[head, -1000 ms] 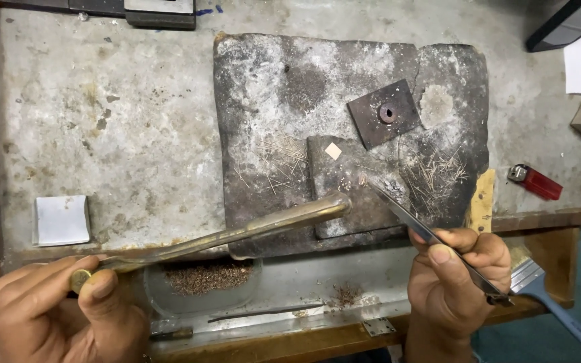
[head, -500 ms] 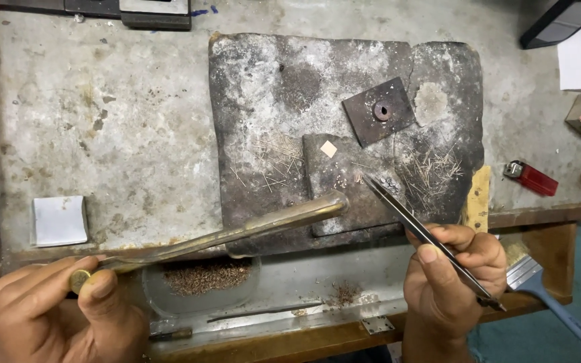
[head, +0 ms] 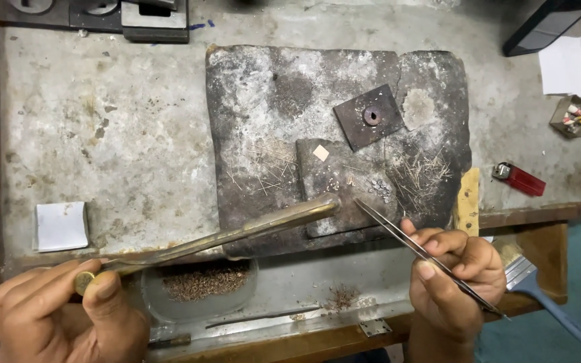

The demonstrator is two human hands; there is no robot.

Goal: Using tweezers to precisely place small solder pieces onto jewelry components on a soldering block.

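- My left hand (head: 55,309) has its grip closed round the near end of a long brass torch pipe (head: 237,232); the pipe's tip lies at the near edge of the small dark slab (head: 334,181), as it did a second ago.
- My right hand (head: 455,272) has its grip pinched on a pair of steel tweezers (head: 411,242), thumb and forefinger pressed together on the shanks.
- Change noted: over the last second the tweezer points have drawn back a little toward me and now sit just right of the pipe's tip, low on the slab's near edge, near but not touching it. Whether the points hold anything I cannot tell.
- The work pieces are on the slab: a pale square chip (head: 321,153) near its top, and a scatter of tiny bright bits (head: 378,188) just beyond the tweezer points, apparently where they were before.
- The slab rests on the large charred soldering block (head: 257,101) in the middle of the counter (head: 102,134).
- Judgement: the two tools have converged on the small bits, so the fine placing or heating work appears in hand, not finished.
- Around: a dark square plate with a ring (head: 370,115) on the block, a red lighter (head: 520,179) to the right, a blue-handled brush (head: 546,296) beside my right hand, a white paper square (head: 62,225) at left.
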